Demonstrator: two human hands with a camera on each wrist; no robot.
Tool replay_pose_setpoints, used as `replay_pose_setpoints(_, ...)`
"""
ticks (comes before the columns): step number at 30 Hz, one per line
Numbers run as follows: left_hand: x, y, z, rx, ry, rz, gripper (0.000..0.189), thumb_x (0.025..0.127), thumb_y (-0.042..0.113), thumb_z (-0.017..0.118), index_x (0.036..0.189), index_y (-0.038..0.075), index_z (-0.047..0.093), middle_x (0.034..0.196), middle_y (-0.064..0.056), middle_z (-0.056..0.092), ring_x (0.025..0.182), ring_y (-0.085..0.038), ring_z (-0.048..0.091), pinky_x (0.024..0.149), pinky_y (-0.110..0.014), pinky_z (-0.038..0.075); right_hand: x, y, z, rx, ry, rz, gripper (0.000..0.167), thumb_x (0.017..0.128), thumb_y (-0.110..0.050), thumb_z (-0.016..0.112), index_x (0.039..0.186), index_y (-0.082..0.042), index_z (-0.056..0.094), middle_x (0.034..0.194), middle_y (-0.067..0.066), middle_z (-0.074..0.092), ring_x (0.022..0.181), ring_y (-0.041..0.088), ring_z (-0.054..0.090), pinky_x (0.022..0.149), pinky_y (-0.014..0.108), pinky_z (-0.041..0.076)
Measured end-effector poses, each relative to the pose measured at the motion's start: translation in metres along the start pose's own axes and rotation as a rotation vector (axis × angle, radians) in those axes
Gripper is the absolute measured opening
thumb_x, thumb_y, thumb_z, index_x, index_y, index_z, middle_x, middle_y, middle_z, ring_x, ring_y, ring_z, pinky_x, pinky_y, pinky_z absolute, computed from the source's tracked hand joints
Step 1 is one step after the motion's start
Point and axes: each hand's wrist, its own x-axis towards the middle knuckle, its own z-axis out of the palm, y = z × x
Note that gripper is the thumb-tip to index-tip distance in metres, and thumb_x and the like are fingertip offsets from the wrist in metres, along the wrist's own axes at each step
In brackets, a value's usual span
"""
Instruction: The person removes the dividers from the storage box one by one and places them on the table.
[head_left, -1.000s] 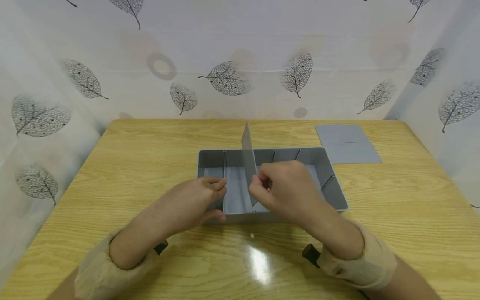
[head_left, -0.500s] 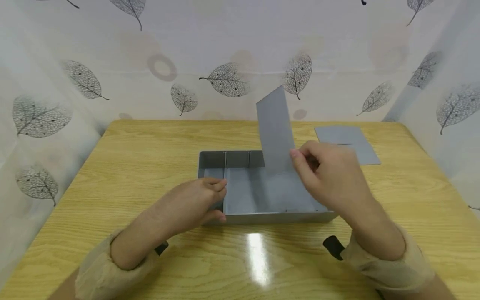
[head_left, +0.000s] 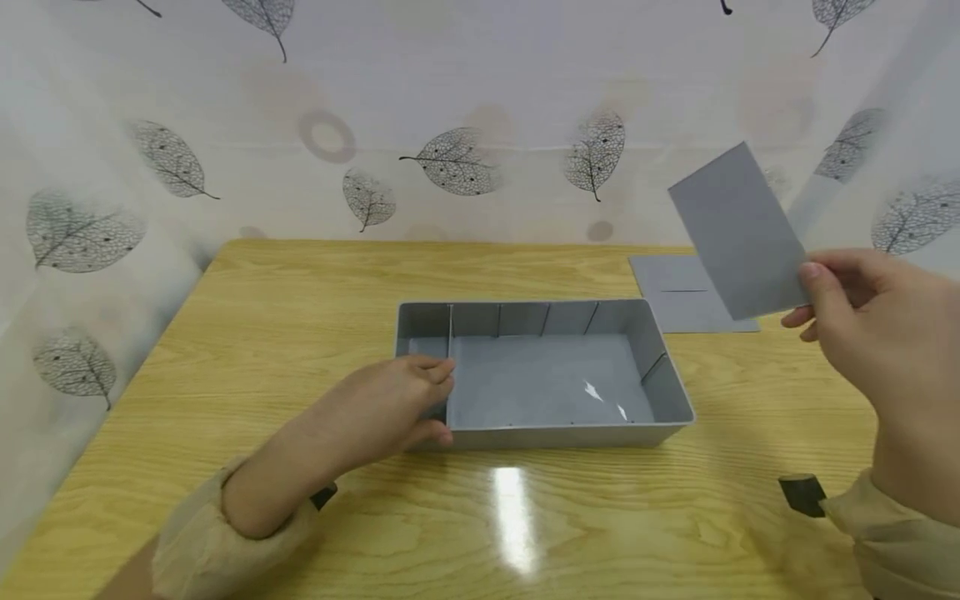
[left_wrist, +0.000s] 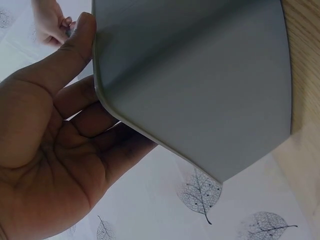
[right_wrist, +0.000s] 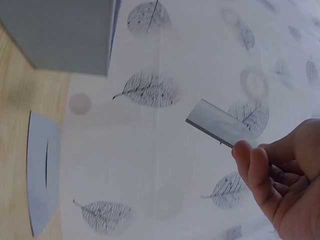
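A grey plastic divider panel point(head_left: 738, 237) hangs tilted in the air at the right, pinched at its lower right corner between the thumb and fingers of my right hand point(head_left: 892, 333). The right wrist view catches the panel point(right_wrist: 217, 122) nearly edge-on, away from the box. My left hand point(head_left: 382, 408) holds the left end of a long grey box point(head_left: 540, 437). Its thumb lies at the front rim and its fingers reach in beside the upright divider point(head_left: 451, 321) standing in the box. In the left wrist view those fingers point(left_wrist: 82, 97) pass behind the box wall.
A flat grey sheet with a slit point(head_left: 675, 308) lies behind the box's right end. Slots line the box's inner back wall. The wooden table point(head_left: 300, 283) ends against a leaf-patterned curtain point(head_left: 480, 108). Dark wrist mounts point(head_left: 801, 493) stick out below both wrists.
My right hand has lifted the divider panel out of the box and carried it up and right, opening the box interior to view. My left hand has stayed in place.
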Motion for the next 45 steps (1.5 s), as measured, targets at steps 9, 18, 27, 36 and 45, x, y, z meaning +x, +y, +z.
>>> replay_pose_setpoints(9,-0.003,-0.004,0.003,0.016,0.042,0.018,0.046,0.082,0.04,0.077,0.104,0.0,0.073,0.127,-0.023,0.066,0.116,-0.032,0.066,0.095,-0.035,0.059,0.012,0.067,-0.006,-0.247,-0.223,0.019,0.029,0.103,-0.011,0.054,0.113,0.014,0.063,0.089,0.035,0.068,0.053,-0.017,0.045,0.055,0.018,0.047)
replay_pose_setpoints(18,-0.006,-0.002,0.005,0.007,0.049,0.013,0.045,0.083,0.04,0.077,0.103,0.0,0.073,0.126,-0.023,0.066,0.113,-0.032,0.067,0.091,-0.032,0.061,0.016,0.095,0.005,-0.373,-0.455,-0.111,0.022,0.098,-0.017,0.065,0.098,0.003,0.073,0.08,0.022,0.073,0.063,0.033,0.063,0.064,0.057,0.048)
replay_pose_setpoints(27,-0.003,-0.002,0.002,0.016,0.046,0.03,0.046,0.083,0.04,0.076,0.103,0.0,0.073,0.127,-0.024,0.066,0.113,-0.031,0.067,0.093,-0.032,0.06,0.017,0.115,0.003,-0.395,-0.691,-0.053,0.022,0.097,-0.021,0.067,0.103,-0.002,0.076,0.094,0.023,0.074,0.083,0.045,0.066,0.064,0.054,0.054)
replay_pose_setpoints(36,-0.001,-0.001,0.002,0.022,0.036,0.024,0.047,0.083,0.041,0.076,0.105,-0.001,0.073,0.127,-0.024,0.066,0.114,-0.031,0.067,0.094,-0.032,0.059,0.021,0.137,0.006,-0.378,-0.918,0.009,0.029,0.094,-0.028,0.07,0.108,-0.004,0.076,0.11,0.028,0.07,0.106,0.06,0.056,0.076,0.062,0.054)
replay_pose_setpoints(45,0.0,-0.001,0.001,0.017,0.024,0.017,0.049,0.083,0.041,0.075,0.107,-0.001,0.073,0.128,-0.024,0.065,0.116,-0.031,0.066,0.093,-0.032,0.06,0.009,0.119,0.023,-0.262,-0.923,-0.134,0.026,0.099,-0.026,0.063,0.113,-0.009,0.077,0.119,0.017,0.072,0.116,0.049,0.06,0.089,0.058,0.055)
